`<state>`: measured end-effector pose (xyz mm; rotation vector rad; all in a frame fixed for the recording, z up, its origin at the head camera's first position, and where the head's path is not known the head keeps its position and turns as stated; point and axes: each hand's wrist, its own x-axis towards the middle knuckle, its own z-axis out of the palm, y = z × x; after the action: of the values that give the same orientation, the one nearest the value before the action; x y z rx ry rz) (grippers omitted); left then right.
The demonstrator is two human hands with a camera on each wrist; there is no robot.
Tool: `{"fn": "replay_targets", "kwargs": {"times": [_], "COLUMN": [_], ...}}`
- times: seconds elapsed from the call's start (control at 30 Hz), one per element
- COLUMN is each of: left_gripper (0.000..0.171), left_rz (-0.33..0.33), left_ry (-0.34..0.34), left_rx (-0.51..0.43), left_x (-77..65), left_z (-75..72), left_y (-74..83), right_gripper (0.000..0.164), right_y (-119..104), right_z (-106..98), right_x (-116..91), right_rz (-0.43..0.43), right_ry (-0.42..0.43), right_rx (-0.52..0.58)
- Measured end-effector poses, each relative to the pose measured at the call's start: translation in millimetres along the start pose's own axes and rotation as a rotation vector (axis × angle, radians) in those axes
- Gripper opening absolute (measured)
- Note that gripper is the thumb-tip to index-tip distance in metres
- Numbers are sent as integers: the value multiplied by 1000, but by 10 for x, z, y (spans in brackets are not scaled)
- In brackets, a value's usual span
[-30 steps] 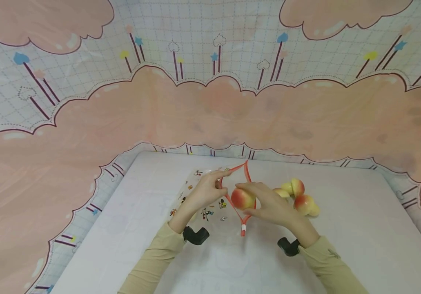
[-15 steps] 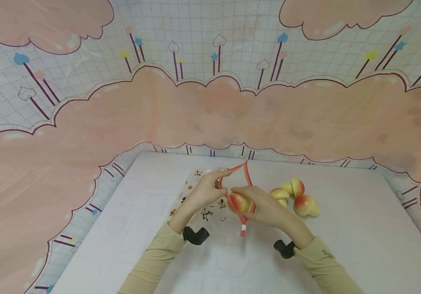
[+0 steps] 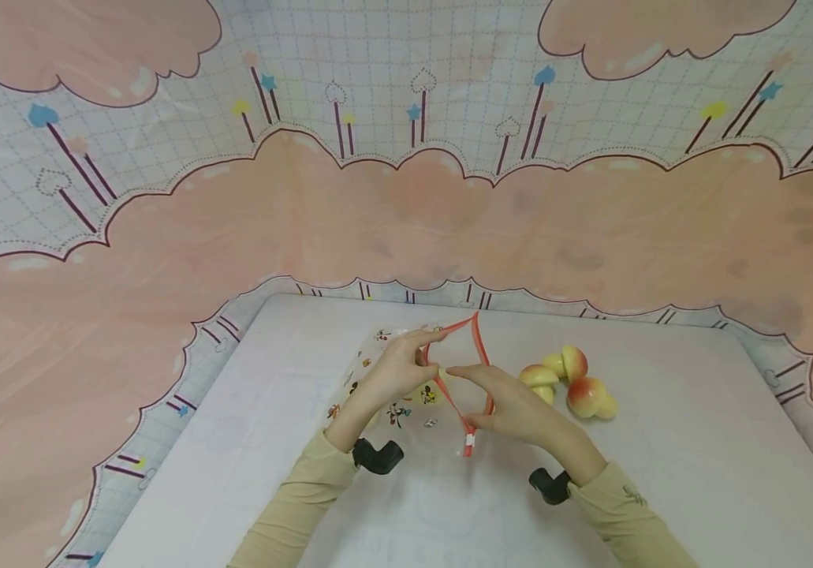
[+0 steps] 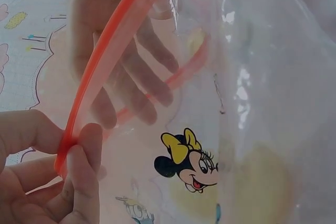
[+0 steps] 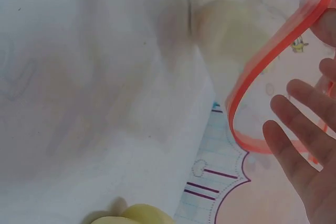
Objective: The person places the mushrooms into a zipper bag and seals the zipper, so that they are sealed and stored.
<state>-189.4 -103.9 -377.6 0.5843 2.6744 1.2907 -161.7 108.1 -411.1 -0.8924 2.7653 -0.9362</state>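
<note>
A clear plastic zip bag with cartoon prints stands with its orange-red mouth spread wide. My left hand pinches the left side of that rim between thumb and fingers, as the left wrist view shows closely. At the mouth is my right hand, fingers extended and holding nothing; in the right wrist view its fingers reach across the opening. Through the film, a blurred yellowish shape shows low in the bag. Several red-and-yellow mushroom-shaped pieces lie right of my right hand.
The white table spreads under both hands, its far edge against a patterned cloth backdrop. Black wrist mounts sit at both of my cuffs. One mushroom piece lies close beside my right hand.
The red-and-yellow piece held by my right hand has passed through the mouth into the bag and left the fingers. My right hand moved slightly left and down; the left hand stayed put.
</note>
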Motion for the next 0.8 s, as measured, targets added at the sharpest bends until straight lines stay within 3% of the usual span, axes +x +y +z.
{"fn": "replay_targets", "kwargs": {"times": [0.4, 0.8], "left_gripper": [53, 54], "left_rz": [-15, -13], "left_ry": [8, 14], "left_rx": [18, 21], "left_x": [-1, 11], "left_z": [-5, 12], "left_y": [22, -2], "right_gripper": [58, 50], "right_y": [-9, 120], "right_z": [-42, -89], "right_x": [-68, -214], "right_rz": [24, -31], "right_ry": [23, 112], "right_rx": [-3, -55]}}
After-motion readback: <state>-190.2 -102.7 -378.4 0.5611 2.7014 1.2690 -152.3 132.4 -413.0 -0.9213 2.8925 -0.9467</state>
